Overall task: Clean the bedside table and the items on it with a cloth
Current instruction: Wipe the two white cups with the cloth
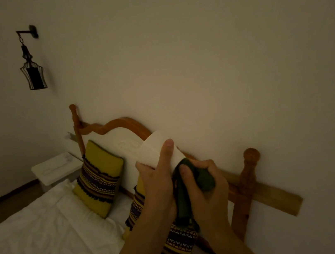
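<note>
My left hand (158,171) grips a white cylindrical item (154,148), perhaps a cup or small lampshade, held up in front of the headboard with its open end facing up and to the left. My right hand (201,185) holds a dark green cloth (205,180) bunched against the lower end of the white item, and a strip of the cloth hangs down between my hands. A white bedside table (55,169) stands far off at the left, beyond the bed. The bedside table close to me is out of view.
A bed with white sheets (38,244) fills the lower left, with two yellow patterned cushions (98,178) against a wooden headboard (127,124). A headboard post (248,180) and a wooden wall rail (279,199) are at right. A dark lantern (33,68) hangs on the wall.
</note>
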`<state>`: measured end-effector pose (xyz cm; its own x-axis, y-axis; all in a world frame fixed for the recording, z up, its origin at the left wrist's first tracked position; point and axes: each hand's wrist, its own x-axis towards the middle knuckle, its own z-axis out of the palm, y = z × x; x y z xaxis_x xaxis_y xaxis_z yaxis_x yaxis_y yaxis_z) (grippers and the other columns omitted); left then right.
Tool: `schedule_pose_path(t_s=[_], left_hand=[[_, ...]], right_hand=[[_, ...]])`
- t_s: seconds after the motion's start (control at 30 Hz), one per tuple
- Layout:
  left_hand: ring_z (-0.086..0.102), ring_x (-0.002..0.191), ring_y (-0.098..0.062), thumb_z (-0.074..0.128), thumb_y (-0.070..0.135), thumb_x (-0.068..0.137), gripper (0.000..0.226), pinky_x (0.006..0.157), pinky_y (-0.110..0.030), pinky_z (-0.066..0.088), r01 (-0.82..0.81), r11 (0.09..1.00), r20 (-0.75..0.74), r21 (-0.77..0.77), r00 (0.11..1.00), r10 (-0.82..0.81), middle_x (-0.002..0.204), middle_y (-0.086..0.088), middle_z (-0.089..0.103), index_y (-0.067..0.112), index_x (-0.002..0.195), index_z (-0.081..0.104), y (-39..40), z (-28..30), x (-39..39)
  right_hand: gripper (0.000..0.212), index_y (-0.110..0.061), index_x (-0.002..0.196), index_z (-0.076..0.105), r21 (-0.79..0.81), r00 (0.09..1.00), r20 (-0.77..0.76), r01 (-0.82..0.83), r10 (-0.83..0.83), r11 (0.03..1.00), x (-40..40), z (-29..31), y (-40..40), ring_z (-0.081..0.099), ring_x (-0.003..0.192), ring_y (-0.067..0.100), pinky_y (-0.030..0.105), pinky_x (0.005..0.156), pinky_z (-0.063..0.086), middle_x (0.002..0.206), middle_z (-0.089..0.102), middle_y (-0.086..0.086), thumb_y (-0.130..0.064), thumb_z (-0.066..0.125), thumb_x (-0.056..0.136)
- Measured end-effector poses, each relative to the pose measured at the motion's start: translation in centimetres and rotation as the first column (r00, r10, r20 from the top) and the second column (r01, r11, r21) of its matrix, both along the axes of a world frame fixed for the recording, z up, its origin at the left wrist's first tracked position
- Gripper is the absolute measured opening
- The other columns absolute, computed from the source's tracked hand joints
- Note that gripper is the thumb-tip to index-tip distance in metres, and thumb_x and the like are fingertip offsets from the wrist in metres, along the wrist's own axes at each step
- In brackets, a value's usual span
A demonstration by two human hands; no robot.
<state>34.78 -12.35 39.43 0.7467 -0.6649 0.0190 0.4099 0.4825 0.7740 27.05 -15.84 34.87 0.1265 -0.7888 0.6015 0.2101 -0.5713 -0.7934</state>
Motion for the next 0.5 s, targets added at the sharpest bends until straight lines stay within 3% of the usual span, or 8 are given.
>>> schedule_pose_path(t_s=[0.1,0.13,0.2,0.27,0.4,0.5], left_hand=[[0.069,0.105,-0.032,0.09,0.044,0.058,0.089,0.08,-0.049,0.061,-0.007,1.0,-0.065,-0.004,0.998,0.006,0.123,-0.014,0.064,0.026,0.134,0.047,-0.2,-0.7,0.1],[0.068,0.106,-0.034,0.089,0.04,0.059,0.087,0.083,-0.052,0.06,-0.014,1.0,-0.082,-0.011,0.997,0.013,0.124,-0.015,0.064,0.024,0.134,0.048,-0.1,-1.0,0.4],[0.067,0.108,-0.037,0.086,0.037,0.063,0.083,0.087,-0.056,0.058,-0.011,1.0,-0.078,-0.004,0.997,0.011,0.125,-0.018,0.064,0.018,0.135,0.05,0.2,-1.6,1.0],[0.068,0.107,-0.037,0.086,0.04,0.063,0.083,0.088,-0.056,0.058,0.015,0.999,-0.007,0.034,1.0,-0.014,0.124,-0.018,0.066,0.016,0.134,0.052,0.4,-1.8,1.3],[0.065,0.113,-0.035,0.092,0.035,0.059,0.081,0.094,-0.054,0.056,0.047,0.999,0.13,0.02,0.99,-0.049,0.125,-0.018,0.065,0.016,0.13,0.056,0.5,-1.5,1.3],[0.064,0.113,-0.022,0.092,0.033,0.057,0.087,0.086,-0.04,0.06,0.0,0.997,0.386,0.072,0.922,-0.028,0.126,-0.003,0.064,0.024,0.135,0.053,1.5,-1.7,2.2]], right_hand=[[0.009,-0.034,0.093,0.067,0.301,0.997,0.065,-0.068,0.051,0.951,0.8,-0.6,0.5,0.07,0.092,0.017,0.048,0.08,0.061,0.094,0.072,-0.007,-0.041,0.071,0.089],[0.008,-0.033,0.09,0.068,0.3,0.998,0.018,-0.059,0.056,0.952,0.9,-0.7,0.6,0.07,0.088,0.015,0.047,0.079,0.061,0.091,0.072,-0.008,-0.039,0.072,0.088],[0.01,-0.032,0.088,0.067,0.145,0.992,-0.113,-0.042,0.059,0.989,0.6,-0.9,0.7,0.069,0.081,0.011,0.039,0.075,0.061,0.085,0.071,-0.01,-0.038,0.074,0.086],[0.018,-0.029,0.089,0.068,0.03,0.985,-0.134,-0.101,0.104,0.994,0.3,-1.1,0.8,0.069,0.081,0.011,0.03,0.071,0.06,0.085,0.071,-0.01,-0.044,0.072,0.081],[0.013,-0.035,0.091,0.071,0.349,0.978,0.157,-0.181,0.133,0.92,0.4,-1.4,0.5,0.071,0.085,0.022,0.034,0.07,0.061,0.09,0.072,-0.005,-0.041,0.077,0.081],[0.021,-0.03,0.099,0.071,0.45,0.968,0.239,-0.175,0.07,0.876,-0.1,-1.1,-0.5,0.07,0.092,0.031,0.046,0.072,0.063,0.097,0.072,0.004,-0.041,0.073,0.082]])
